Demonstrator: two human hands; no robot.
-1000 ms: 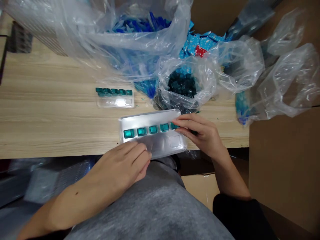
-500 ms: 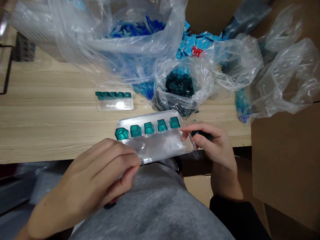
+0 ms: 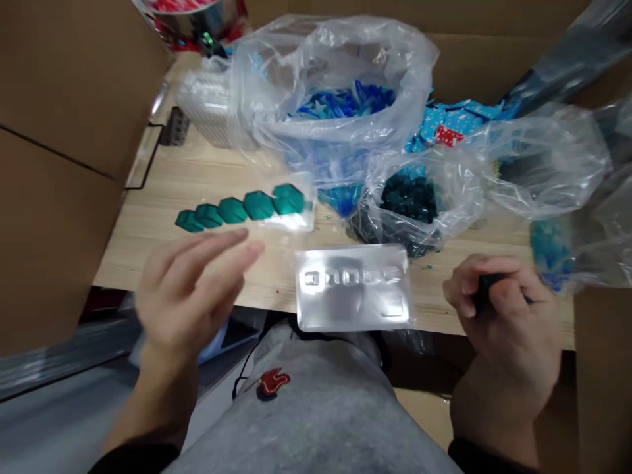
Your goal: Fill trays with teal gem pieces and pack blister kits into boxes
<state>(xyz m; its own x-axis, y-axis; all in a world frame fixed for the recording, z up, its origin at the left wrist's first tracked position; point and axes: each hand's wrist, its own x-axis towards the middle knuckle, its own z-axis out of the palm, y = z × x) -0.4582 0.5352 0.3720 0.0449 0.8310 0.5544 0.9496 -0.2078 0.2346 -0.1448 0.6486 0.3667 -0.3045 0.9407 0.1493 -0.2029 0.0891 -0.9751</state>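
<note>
My left hand (image 3: 192, 289), blurred by motion, has its fingers stretched out. Just beyond its fingertips is a row of several translucent teal faceted pieces (image 3: 232, 210); the clear tray around them barely shows. Behind the right end of that row lies part of another clear plastic tray (image 3: 291, 221). A bare clear tray (image 3: 340, 309) with small moulded recesses sits before me at the table's front edge, touched by neither hand. To its right, my right hand (image 3: 503, 309) is closed around dark green pieces (image 3: 486, 289), mostly hidden by the fingers.
An open plastic bag (image 3: 417, 201) of dark green pieces stands behind the bare tray. Behind it is a larger bag (image 3: 336, 138) with blue pieces. Clear stacked trays (image 3: 207, 105) are at the back left, and cardboard walls (image 3: 49, 164) flank the wooden table (image 3: 143, 243).
The filled tray has moved left, out of my left hand's grip, over the other tray. A bare tray now shows where it was. My right hand has moved right, off the tray.
</note>
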